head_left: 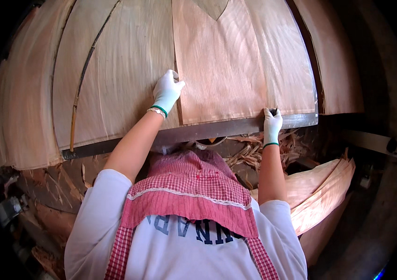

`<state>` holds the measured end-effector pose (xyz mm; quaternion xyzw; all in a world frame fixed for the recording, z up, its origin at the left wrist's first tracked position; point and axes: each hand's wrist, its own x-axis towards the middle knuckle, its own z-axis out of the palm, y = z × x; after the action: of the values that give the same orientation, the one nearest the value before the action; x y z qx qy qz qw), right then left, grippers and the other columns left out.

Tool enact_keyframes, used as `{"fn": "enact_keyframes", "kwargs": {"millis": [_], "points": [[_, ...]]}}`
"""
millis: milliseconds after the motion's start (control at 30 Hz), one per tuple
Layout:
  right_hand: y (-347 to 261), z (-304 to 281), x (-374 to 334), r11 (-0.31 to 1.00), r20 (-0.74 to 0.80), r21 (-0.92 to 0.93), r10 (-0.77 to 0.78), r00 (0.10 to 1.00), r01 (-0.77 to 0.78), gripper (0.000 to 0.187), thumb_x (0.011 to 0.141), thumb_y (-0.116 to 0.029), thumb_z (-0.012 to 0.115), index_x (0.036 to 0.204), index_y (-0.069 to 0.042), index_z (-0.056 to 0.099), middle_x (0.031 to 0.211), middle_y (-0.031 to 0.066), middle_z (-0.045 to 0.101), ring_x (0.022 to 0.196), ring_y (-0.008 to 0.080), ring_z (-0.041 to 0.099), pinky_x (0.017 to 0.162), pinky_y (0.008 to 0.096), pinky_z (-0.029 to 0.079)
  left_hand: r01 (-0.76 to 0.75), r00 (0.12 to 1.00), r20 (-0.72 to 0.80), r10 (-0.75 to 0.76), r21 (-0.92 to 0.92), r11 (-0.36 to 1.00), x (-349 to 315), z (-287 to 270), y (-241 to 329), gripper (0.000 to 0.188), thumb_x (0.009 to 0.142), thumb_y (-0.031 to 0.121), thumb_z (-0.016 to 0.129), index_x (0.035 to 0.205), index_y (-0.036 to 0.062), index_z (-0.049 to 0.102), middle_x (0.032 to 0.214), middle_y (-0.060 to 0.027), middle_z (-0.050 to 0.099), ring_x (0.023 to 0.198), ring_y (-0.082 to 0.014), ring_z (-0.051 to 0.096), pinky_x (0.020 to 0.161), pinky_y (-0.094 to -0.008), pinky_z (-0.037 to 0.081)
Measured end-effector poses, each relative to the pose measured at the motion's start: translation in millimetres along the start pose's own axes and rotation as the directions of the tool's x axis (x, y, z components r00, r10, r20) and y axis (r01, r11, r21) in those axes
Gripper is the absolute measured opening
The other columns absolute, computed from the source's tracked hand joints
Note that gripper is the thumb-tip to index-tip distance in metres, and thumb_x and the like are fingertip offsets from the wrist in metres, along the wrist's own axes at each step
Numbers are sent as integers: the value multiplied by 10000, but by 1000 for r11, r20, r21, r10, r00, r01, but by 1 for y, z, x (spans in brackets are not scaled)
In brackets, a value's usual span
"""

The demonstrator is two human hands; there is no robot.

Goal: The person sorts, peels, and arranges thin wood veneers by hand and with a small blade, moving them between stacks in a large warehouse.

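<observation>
A pinkish wood veneer sheet (219,70) lies over wider, paler veneer (123,70) on a table with a dark front edge (198,132). Bent round the sheet's left edge are the fingers of my left hand (165,92), in a white glove with a green cuff; thumb and forefinger close at that seam. At the near edge of the veneer, towards the right, my right hand (272,126) wears a matching glove. Its thumb and fingers close about a small dark patch, too small to name. A V-shaped notch shows at the pink sheet's far end.
A long thin stick (84,70) lies across the veneer at left. Further veneer sheets hang at the left (18,102) and right (331,60). Torn veneer scraps (249,151) litter the space below the table, and a loose veneer bundle (322,186) lies beside my right arm.
</observation>
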<state>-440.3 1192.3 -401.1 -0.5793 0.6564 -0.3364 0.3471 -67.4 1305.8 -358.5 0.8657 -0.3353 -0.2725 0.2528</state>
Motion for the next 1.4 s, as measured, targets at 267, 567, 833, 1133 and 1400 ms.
{"fn": "enact_keyframes", "kwargs": {"millis": [267,567,833,1133,1400], "points": [[9,-6,3,996,53,88,9,999,-14,147,827,-125,720,802,-27,613,694,-26,581,638,71,470,600,242,419,-44,999,7,44,-30,999,-1,1,-7,369,757,256,705,1054,72,588,872,-95,678,831,-265,657,739,-401,510],[-56,-9,-17,977,-177,-214,-31,984,-8,210,871,-183,678,900,2,582,838,54,619,695,140,532,690,315,468,2,1000,-2,-2,132,991,-9,-2,3,493,789,292,694,1189,80,500,899,-121,677,862,-297,660,754,-423,512],[-158,66,-58,923,476,246,152,866,-297,459,972,-455,511,993,-5,595,821,62,591,583,112,539,524,276,486,-261,961,37,275,451,853,-12,-9,25,367,841,206,648,1180,130,532,1103,-138,592,1020,-324,601,824,-465,515],[-91,131,-95,982,451,-42,-144,881,182,278,903,-222,580,994,41,586,1112,262,514,1008,409,534,888,424,448,-366,811,-379,447,269,891,73,-43,8,317,853,233,590,1133,83,586,1124,-129,608,1065,-325,560,933,-447,441],[-111,130,-108,963,420,-112,-176,890,244,242,927,-164,545,1023,55,584,1155,253,499,1061,377,517,932,397,425,-522,711,4,703,673,524,188,-26,27,570,914,352,536,1412,105,406,1494,-85,378,1395,-263,322,1153,-420,237]]}}
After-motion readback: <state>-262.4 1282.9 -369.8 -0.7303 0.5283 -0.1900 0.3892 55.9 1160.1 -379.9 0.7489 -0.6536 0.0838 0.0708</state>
